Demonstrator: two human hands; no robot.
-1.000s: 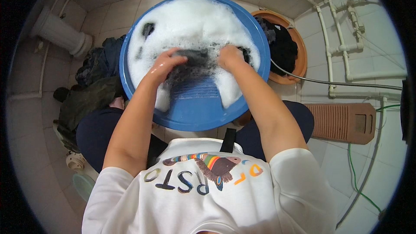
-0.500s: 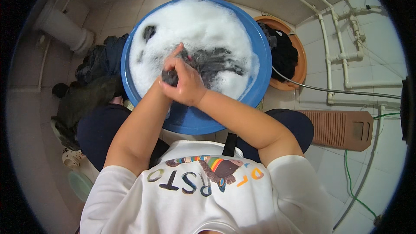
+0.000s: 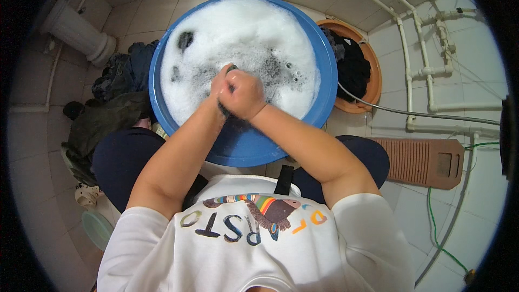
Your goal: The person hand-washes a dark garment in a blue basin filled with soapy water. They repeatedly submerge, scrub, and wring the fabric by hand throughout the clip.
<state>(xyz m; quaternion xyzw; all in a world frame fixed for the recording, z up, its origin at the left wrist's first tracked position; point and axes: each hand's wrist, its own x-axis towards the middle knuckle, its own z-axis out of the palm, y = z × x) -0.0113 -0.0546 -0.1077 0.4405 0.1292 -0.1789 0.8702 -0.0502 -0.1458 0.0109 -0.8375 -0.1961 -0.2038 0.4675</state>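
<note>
Both my hands are pressed together over the near half of a blue basin point(image 3: 331, 70) full of white suds point(image 3: 243, 27). A dark grey wet cloth point(image 3: 224, 110) is squeezed between them, its edges showing at the wrist side and above the fingers. My left hand point(image 3: 218, 85) is closed on the cloth, mostly covered by the other hand. My right hand point(image 3: 244, 95) is curled into a fist against it, fingers wrapped round the same cloth. Most of the cloth is hidden by my hands or the foam. Dark patches of fabric point(image 3: 185, 40) show through the suds at the left.
An orange basin point(image 3: 377, 84) with dark clothes stands at the right, a grey hose passing by it. A brown washboard point(image 3: 416, 162) lies beside my right knee. Dark clothes point(image 3: 108, 121) are heaped at the left, near a pale green bowl point(image 3: 97, 230). White pipes point(image 3: 409, 75) line the wall.
My right hand has moved slightly forward and closed over the left, its raised finger now folded in. The dark fabric right of my hands has sunk under the bubbles.
</note>
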